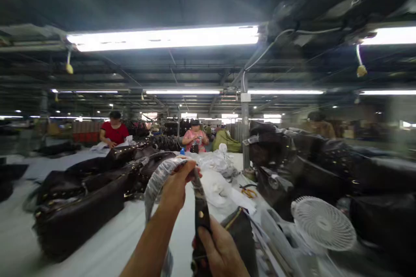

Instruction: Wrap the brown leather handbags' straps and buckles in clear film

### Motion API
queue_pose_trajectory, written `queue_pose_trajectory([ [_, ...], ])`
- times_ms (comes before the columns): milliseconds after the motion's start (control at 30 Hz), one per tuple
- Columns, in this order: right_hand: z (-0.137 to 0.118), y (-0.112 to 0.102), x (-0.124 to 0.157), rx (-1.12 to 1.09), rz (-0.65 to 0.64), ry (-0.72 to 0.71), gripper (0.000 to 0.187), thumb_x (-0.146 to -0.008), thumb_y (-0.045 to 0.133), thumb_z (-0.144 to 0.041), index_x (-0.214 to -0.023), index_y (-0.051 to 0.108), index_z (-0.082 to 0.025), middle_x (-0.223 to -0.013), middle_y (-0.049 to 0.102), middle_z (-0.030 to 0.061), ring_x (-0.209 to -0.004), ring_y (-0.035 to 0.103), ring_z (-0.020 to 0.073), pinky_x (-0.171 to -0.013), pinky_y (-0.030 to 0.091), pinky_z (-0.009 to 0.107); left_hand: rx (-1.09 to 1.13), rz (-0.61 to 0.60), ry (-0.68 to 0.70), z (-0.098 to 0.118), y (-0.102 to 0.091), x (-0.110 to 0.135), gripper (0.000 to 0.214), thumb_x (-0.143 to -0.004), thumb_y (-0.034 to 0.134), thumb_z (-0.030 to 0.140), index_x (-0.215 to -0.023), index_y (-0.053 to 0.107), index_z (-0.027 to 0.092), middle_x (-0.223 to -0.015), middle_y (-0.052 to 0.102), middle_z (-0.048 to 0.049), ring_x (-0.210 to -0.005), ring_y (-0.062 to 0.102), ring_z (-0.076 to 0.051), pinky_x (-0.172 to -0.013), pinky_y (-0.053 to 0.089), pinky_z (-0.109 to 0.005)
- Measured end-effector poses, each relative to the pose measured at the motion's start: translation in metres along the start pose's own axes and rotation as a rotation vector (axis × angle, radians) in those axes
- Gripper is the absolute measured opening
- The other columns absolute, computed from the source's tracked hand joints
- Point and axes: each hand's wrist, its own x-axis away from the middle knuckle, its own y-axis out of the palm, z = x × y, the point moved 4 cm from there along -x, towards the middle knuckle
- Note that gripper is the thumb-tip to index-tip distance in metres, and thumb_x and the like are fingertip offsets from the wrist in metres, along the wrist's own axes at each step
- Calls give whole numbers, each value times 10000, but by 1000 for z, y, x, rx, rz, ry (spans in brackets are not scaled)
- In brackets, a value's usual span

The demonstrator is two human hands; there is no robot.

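Note:
A dark strap [200,207] with brass studs runs upright between my hands. My left hand [177,184] is closed around its upper end, where clear plastic wrap [156,181] covers it and arches down to the left. Lower down, my right hand [219,242] pinches the strap near a stud, with the thumb on its face. The strap's bottom end leaves the view. Just right of my right hand lies a dark leather piece [240,229] with a gold zipper.
Dark studded handbags [81,212] lie on the white table [113,242] at left, and more bags [312,173] are piled at right. A white fan [325,223], orange-handled scissors [248,192], white wrapping [216,186] and a post [245,134] stand nearby. Co-workers [114,132] work across the table.

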Motion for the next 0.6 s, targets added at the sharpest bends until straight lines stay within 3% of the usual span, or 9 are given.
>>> queue_pose_trajectory([
  [67,-3,-8,-6,54,25,-11,591,-928,268,-664,-885,639,-205,-692,680,42,-639,611,170,-592,417,243,-22,-87,-72,6,2,-5,396,-472,904,297,-723,647,131,-569,675,-3,-419,561,-92,-418,462,-173],
  [167,-8,-13,-13,73,16,-37,602,-927,252,-665,-812,615,-199,-633,641,30,-579,577,154,-548,394,236,73,-122,-189,5,-2,-7,383,-527,886,222,-833,672,140,-625,695,4,-387,530,-65,-382,419,-152],
  [267,-12,-11,-18,11,-48,-50,559,-942,259,-633,-776,570,-199,-570,593,-1,-506,538,126,-494,362,218,280,-12,-256,-9,-11,-2,328,-597,851,165,-875,675,159,-657,700,20,-478,605,-84,-434,470,-157],
  [433,-16,-13,-22,-56,-60,-80,484,-965,307,-557,-728,529,-198,-537,555,-22,-484,518,110,-498,354,211,384,180,-217,-46,-23,22,322,-552,889,195,-783,667,164,-700,722,8,-581,676,-130,-569,568,-229],
  [600,-20,-26,-25,-42,-34,-62,488,-947,340,-570,-703,532,-194,-497,515,-32,-449,488,106,-465,330,216,324,132,-67,-53,-29,44,387,-489,927,287,-734,650,174,-685,728,-10,-616,680,-138,-616,547,-213],
])
